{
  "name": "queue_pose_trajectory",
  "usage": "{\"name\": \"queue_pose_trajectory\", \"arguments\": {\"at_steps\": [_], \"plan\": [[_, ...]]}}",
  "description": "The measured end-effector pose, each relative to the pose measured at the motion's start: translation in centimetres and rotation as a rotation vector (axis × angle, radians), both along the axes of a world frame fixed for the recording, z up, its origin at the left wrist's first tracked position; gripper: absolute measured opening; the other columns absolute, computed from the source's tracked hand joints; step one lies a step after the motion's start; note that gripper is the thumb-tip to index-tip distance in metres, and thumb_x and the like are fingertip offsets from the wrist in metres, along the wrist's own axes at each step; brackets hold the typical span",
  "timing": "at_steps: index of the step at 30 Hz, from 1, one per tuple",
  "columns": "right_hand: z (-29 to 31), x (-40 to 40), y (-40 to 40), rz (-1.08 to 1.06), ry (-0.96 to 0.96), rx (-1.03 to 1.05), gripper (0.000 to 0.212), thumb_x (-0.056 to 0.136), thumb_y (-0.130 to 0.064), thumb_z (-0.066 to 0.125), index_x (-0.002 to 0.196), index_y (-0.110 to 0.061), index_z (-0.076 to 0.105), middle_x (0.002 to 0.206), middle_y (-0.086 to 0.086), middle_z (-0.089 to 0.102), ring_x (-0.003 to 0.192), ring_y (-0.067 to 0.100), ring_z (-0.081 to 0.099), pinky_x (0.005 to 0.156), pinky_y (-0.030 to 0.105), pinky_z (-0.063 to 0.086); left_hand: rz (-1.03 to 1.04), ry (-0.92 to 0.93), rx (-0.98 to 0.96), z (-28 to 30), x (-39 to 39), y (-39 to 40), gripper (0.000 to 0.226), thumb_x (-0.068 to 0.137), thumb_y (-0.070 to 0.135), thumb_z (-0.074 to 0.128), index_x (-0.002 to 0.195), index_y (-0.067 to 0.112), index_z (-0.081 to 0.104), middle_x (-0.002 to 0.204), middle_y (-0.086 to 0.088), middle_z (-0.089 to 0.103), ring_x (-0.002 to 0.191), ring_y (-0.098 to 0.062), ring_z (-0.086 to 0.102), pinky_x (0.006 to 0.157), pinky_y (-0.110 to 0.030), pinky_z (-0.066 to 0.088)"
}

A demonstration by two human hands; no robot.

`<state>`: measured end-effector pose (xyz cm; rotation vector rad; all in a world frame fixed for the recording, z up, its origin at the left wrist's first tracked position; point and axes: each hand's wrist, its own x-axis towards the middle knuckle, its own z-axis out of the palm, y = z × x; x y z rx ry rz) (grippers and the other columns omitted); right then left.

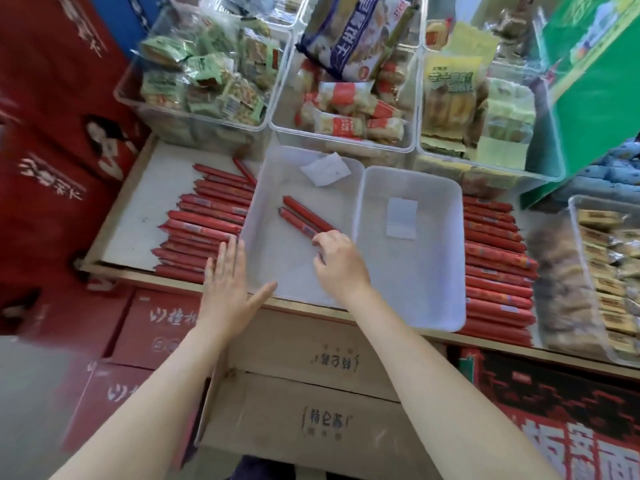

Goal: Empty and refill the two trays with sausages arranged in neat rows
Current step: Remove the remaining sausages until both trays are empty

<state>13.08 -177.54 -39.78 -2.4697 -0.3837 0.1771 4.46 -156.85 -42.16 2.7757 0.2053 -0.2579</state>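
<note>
Two translucent white trays stand side by side on the shelf. Inside the left tray (277,174), my right hand (339,261) grips the near ends of two red sausages (304,216), which lie slanted in it. A paper slip lies at that tray's far end. The right tray (446,271) holds only white paper labels. My left hand (228,271) is flat and open against the left tray's near-left corner. One pile of red sausages (204,226) lies on the shelf left of the trays, and another pile of sausages (495,271) lies to the right.
Clear bins of packaged snacks (207,81) stand behind the trays. A clear tray of wrapped cakes (606,271) sits at the far right. Red cartons (152,327) and brown cardboard boxes (311,375) are stacked below the wooden shelf edge (145,275).
</note>
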Motion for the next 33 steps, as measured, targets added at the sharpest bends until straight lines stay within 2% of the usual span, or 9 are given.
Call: {"name": "queue_pose_trajectory", "arguments": {"at_steps": [4, 8, 13, 16, 21, 23, 26, 29, 33], "plan": [[-2.1, 2.6, 4.0, -0.078, 0.265, -0.312, 0.052, 0.090, -0.010, 0.058, 0.139, -0.008, 0.044, 0.135, 0.015, 0.045, 0.126, 0.035, 0.043, 0.099, 0.043, 0.040, -0.054, -0.004, -0.055, -0.6, -0.1, 0.6, 0.105, 0.082, 0.081, 0.015, 0.156, 0.014, -0.016, 0.162, -0.003, -0.024, 0.148, -0.014, -0.026, 0.120, -0.036, -0.016], [-3.7, 3.4, 5.7, -0.218, 0.208, -0.600, 0.049, 0.090, -0.011, 0.061, 0.135, -0.014, 0.040, 0.136, 0.014, 0.044, 0.128, 0.034, 0.039, 0.099, 0.046, 0.040, -0.051, 0.031, -0.039, -0.8, 0.0, 0.7, 0.106, 0.080, 0.082, 0.006, 0.152, 0.011, -0.025, 0.159, -0.004, -0.032, 0.147, -0.016, -0.031, 0.121, -0.040, -0.016], [-4.7, 3.4, 6.1, -0.248, 0.190, -0.635, 0.032, 0.094, -0.002, 0.046, 0.125, -0.008, 0.042, 0.126, 0.017, 0.058, 0.123, 0.036, 0.048, 0.096, 0.043, 0.041, -0.048, 0.049, -0.057, -0.8, -0.2, 0.9, 0.100, 0.082, 0.080, 0.004, 0.145, 0.014, -0.037, 0.156, -0.003, -0.037, 0.146, -0.018, -0.033, 0.122, -0.043, -0.014], [-3.0, 3.1, 5.7, -0.343, 0.318, -0.292, 0.026, 0.088, -0.009, 0.060, 0.111, -0.008, 0.049, 0.106, 0.013, 0.063, 0.100, 0.032, 0.058, 0.077, 0.034, 0.043, -0.039, 0.067, -0.069, -0.4, -0.1, 0.9, 0.099, 0.087, 0.079, 0.013, 0.144, 0.016, -0.039, 0.156, -0.002, -0.037, 0.146, -0.018, -0.032, 0.122, -0.045, -0.011], [3.8, 0.4, 1.7, -0.757, 0.373, 0.669, 0.011, 0.087, -0.020, 0.071, 0.080, -0.014, 0.065, 0.068, -0.003, 0.059, 0.062, 0.011, 0.051, 0.066, 0.029, 0.040, 0.002, 0.100, -0.058, 0.6, 0.0, 0.6, 0.102, 0.088, 0.077, 0.023, 0.153, 0.015, -0.026, 0.161, -0.001, -0.029, 0.148, -0.017, -0.027, 0.121, -0.048, -0.013], [6.2, -1.0, -0.8, -0.866, 0.496, 1.094, 0.017, 0.092, -0.025, 0.069, 0.078, -0.016, 0.063, 0.066, -0.003, 0.056, 0.061, 0.011, 0.052, 0.065, 0.027, 0.041, 0.043, 0.068, -0.083, 1.3, -0.5, -0.4, 0.100, 0.087, 0.079, 0.015, 0.155, 0.015, -0.019, 0.163, -0.001, -0.024, 0.149, -0.016, -0.026, 0.121, -0.047, -0.012], [8.5, -2.3, -4.3, -0.909, 0.643, 1.483, 0.028, 0.095, -0.042, 0.057, 0.090, -0.015, 0.062, 0.080, 0.003, 0.063, 0.075, 0.017, 0.065, 0.073, 0.034, 0.051, 0.065, -0.032, -0.165, 2.5, -1.3, -3.7, 0.096, 0.086, 0.076, 0.011, 0.159, 0.014, -0.003, 0.166, -0.002, -0.012, 0.151, -0.014, -0.020, 0.121, -0.043, -0.012], [9.7, -2.7, -8.2, -0.860, 0.659, 1.664, 0.038, 0.098, -0.050, 0.047, 0.087, -0.016, 0.059, 0.068, 0.003, 0.058, 0.057, 0.017, 0.060, 0.060, 0.029, 0.050, 0.014, -0.077, -0.203, 3.7, -1.3, -9.2, 0.087, 0.091, 0.066, 0.021, 0.159, 0.014, 0.009, 0.167, -0.002, -0.002, 0.152, -0.013, -0.012, 0.123, -0.041, -0.009], [9.7, -2.9, -15.0, -0.801, 0.700, 1.464, 0.047, 0.097, -0.059, 0.039, 0.082, -0.016, 0.053, 0.053, 0.001, 0.044, 0.039, 0.012, 0.036, 0.042, 0.020, 0.030, -0.145, -0.081, -0.190, 3.9, -0.9, -17.3, 0.080, 0.092, 0.062, 0.023, 0.158, 0.017, 0.020, 0.166, -0.001, 0.003, 0.153, -0.015, -0.006, 0.123, -0.040, -0.008]]}}
